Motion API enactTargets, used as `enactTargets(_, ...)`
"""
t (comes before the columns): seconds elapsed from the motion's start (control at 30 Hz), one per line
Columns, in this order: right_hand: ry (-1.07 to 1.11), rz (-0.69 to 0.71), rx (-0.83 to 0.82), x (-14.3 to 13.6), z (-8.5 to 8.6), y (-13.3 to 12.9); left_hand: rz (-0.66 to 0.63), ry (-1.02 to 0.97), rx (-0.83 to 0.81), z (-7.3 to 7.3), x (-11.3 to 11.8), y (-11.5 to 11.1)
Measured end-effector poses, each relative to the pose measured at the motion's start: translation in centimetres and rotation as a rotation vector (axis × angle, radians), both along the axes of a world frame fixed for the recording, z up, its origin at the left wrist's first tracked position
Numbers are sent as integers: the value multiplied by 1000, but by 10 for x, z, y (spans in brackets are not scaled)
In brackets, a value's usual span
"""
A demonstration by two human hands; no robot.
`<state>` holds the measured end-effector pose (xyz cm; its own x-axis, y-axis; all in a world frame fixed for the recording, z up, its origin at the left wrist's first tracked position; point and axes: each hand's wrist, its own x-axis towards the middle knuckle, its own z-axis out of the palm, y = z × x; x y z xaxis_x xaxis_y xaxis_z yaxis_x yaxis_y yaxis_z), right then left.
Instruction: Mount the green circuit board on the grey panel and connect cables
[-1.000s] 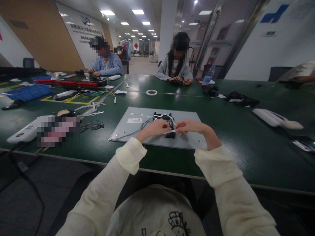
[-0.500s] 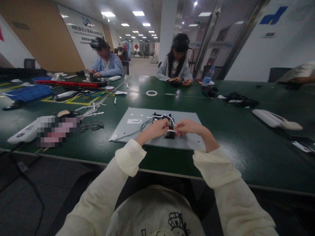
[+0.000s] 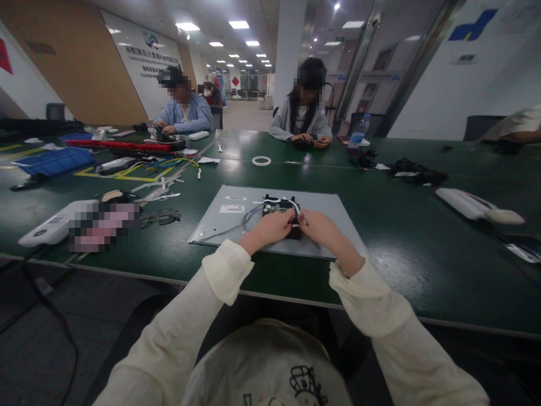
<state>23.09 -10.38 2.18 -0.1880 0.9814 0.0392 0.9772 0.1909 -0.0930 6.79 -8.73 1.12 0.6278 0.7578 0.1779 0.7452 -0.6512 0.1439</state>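
A flat grey metal panel (image 3: 228,225) lies on the green table in front of me. On it sits a black frame (image 3: 300,232) with a green circuit board (image 3: 270,207) partly showing. A white strip and dark cables (image 3: 296,210) curve over the frame's right side. My left hand (image 3: 274,226) is closed over the frame, its fingertips at a short piece of white tape (image 3: 295,225). From the right, my right hand (image 3: 322,228) pinches close beside the cables and the tape; its fingertips are partly hidden. A grey cable (image 3: 228,228) runs left across the panel.
A white tape roll (image 3: 261,160) lies beyond the panel. Glasses (image 3: 160,217), a white device (image 3: 57,223) and a blue tray (image 3: 54,162) are on the left. Another white device (image 3: 473,204) lies right. Two people sit across the table, near a water bottle (image 3: 359,132).
The white tape that was stretched between my hands is now down against the cables at the frame. My right hand has moved slightly inward; my left fingers have shifted right.
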Motion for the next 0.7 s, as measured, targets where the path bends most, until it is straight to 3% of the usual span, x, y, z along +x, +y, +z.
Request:
enactTargets(0.33,-195,-134,67,-9,0,-15,20,69,58,5,0,0)
enactTargets(0.7,-236,-180,44,-11,2,-19,29,123,65,12,-10,2)
